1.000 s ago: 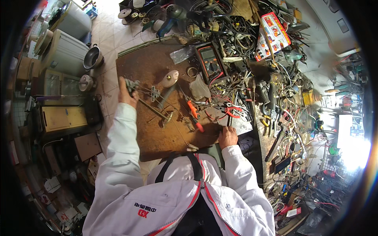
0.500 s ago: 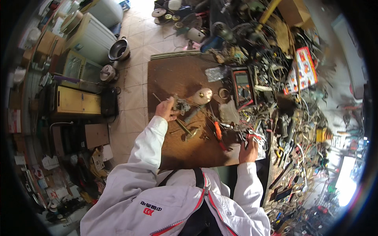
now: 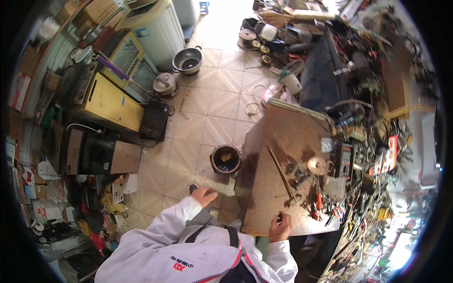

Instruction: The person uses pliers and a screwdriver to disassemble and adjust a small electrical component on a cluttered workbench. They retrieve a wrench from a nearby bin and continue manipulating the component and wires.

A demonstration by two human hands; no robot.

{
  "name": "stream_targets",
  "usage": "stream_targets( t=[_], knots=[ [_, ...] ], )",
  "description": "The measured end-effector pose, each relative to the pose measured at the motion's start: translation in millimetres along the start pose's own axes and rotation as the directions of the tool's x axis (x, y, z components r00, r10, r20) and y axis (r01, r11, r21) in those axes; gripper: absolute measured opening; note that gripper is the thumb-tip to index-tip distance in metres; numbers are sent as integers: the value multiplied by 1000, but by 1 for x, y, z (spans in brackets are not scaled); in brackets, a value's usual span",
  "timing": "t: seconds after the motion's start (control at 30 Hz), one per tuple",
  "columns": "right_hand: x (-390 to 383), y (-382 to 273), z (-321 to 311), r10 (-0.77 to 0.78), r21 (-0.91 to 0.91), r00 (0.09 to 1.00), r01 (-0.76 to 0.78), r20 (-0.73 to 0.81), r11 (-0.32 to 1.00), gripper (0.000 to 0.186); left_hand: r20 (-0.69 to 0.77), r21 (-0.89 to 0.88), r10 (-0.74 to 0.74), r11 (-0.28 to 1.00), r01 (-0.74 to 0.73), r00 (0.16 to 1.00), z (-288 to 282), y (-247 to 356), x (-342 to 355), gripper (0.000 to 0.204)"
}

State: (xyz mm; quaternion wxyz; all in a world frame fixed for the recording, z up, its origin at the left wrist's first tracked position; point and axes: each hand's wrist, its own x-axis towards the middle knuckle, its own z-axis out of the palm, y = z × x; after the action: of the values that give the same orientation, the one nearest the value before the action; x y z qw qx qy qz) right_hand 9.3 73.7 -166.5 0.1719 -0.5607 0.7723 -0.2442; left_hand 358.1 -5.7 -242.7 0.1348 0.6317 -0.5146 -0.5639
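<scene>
A person in a white jacket [image 3: 188, 252] with red trim sits or stands, it is hard to say which, at the near edge of a brown bench [image 3: 278, 137] in a crowded workshop. The left hand [image 3: 204, 195], released and with fingers loosely extended, hangs out past the bench's left edge, above the tiled floor [image 3: 181, 146]. The right hand [image 3: 280, 228] is at the near edge with its fingers curled; whether it grasps anything cannot be told.

On the floor just beside the bench's left edge is a round dark pot [image 3: 226, 160], a yellowish-brown piece inside it. A long thin rod [image 3: 281, 172] lies on the bench, its far end toward the left edge. Near its other end sit small metal parts [image 3: 298, 175] and a pale round disc [image 3: 317, 166], with an orange-handled tool [image 3: 319, 201] toward the near right corner. A multimeter [image 3: 347, 153] and a clear plastic packet [image 3: 326, 144] are near the right edge, where wires and tools crowd in. Across the floor, well apart from the bench, is a two-handled pan [image 3: 188, 61].
</scene>
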Motion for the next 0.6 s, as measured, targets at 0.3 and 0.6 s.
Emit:
stream_targets(
  t=[0.3, 0.6],
  knots=[
    [81, -167, 109, -194, 65, 962, 185, 193, 981, 32, -67, -331, -249, 919, 214, 966, -176, -75, -31, 37],
    [169, -200, 177, -11, -75, 949, 37, 316, 997, 35, 80, -268, -131, 952, 148, 988, -263, -20, 131, 38]
  ],
)
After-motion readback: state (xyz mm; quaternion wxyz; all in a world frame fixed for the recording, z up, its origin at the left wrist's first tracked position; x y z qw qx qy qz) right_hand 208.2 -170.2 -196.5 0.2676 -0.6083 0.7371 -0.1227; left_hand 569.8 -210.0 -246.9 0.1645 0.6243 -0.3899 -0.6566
